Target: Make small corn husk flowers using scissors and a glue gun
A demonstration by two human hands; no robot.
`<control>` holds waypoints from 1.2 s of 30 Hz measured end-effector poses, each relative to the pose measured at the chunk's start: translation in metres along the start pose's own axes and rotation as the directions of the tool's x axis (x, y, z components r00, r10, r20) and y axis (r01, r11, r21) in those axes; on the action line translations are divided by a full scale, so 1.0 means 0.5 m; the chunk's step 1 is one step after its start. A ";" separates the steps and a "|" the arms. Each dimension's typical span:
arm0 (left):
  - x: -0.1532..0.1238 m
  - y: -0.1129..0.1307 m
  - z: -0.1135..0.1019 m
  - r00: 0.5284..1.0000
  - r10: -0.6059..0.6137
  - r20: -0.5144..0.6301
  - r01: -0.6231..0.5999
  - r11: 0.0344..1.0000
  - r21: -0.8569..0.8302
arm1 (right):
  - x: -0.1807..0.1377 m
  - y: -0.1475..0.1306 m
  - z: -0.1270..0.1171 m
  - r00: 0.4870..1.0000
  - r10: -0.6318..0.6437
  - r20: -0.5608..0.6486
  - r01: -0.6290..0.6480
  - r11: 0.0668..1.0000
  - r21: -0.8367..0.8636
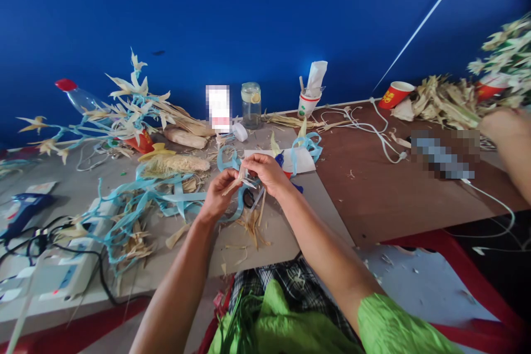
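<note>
My left hand (218,196) and my right hand (265,172) meet above the grey table (286,221), both pinched on a small strip of dried corn husk (237,180). A light blue ribbon (182,197) trails from under my hands to the left. Scissors (251,197) lie on the table just below my fingers, partly hidden. Husk scraps (253,227) lie under them.
Husk flowers on blue stems (124,102) stand at the left, with a blue glue gun (22,210) and a power strip (62,271). A glass jar (251,104), paper cups (309,102) and white cables (373,130) sit behind. Another person's arm (512,144) reaches in at the right.
</note>
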State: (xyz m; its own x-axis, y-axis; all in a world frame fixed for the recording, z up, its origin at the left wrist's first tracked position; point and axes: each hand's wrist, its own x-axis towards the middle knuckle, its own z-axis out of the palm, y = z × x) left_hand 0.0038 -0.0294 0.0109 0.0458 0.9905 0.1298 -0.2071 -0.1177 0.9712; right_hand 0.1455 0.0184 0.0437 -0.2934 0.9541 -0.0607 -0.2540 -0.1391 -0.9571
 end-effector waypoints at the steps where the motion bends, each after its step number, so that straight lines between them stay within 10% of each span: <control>1: -0.001 0.002 0.001 1.000 0.002 0.004 -0.002 1.000 -0.003 | 0.001 0.003 0.000 1.000 0.010 0.002 -0.010 1.000 0.010; 10: 0.002 0.001 -0.002 0.999 0.016 -0.048 -0.019 0.998 -0.065 | 0.002 -0.002 -0.006 0.982 0.083 0.168 -0.127 0.954 0.271; 24: 0.002 -0.007 -0.007 0.997 -0.058 0.043 0.063 0.992 -0.111 | -0.015 -0.018 0.000 0.948 0.074 0.310 -0.147 0.965 0.218; 36: -0.003 0.012 -0.007 0.991 -0.048 0.123 0.052 0.998 -0.031 | -0.010 -0.010 0.006 0.975 0.071 0.211 -0.115 0.973 0.202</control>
State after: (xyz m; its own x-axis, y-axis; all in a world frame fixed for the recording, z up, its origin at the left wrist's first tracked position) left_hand -0.0009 -0.0313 0.0161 0.1752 0.9787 0.1067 -0.2343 -0.0638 0.9701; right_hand 0.1455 0.0135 0.0497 -0.4986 0.8642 -0.0675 -0.3999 -0.2984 -0.8667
